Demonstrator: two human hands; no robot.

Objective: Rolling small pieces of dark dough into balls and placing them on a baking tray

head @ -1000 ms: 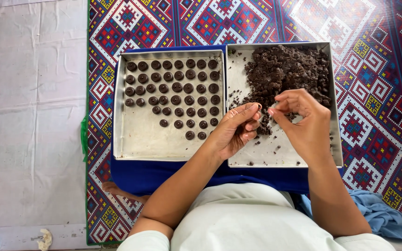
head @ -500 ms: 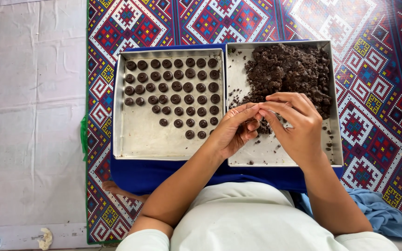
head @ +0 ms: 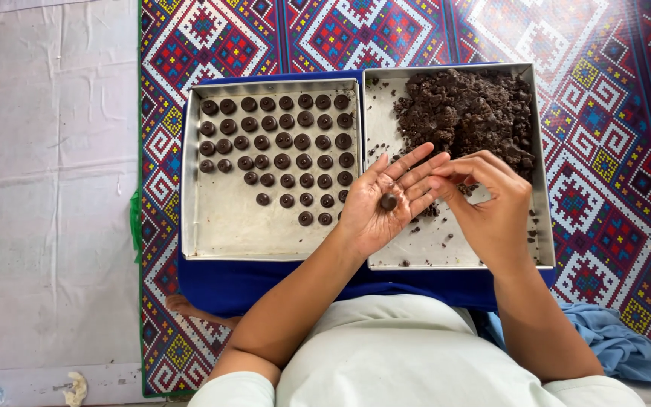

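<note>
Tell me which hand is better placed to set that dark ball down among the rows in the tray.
Left. The left hand cradles the dark ball in its open palm beside the tray; the right hand is farther off.

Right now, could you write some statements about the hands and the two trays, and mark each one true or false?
1. A small dark ball lies on the open left palm. True.
2. The loose dark dough pile is in the left tray. False: it is in the right tray.
3. The left tray holds rows of shaped dark pieces. True.
4. The right hand rests on the patterned mat. False: it is above the right tray, fingertips touching the left hand's fingers.
</note>
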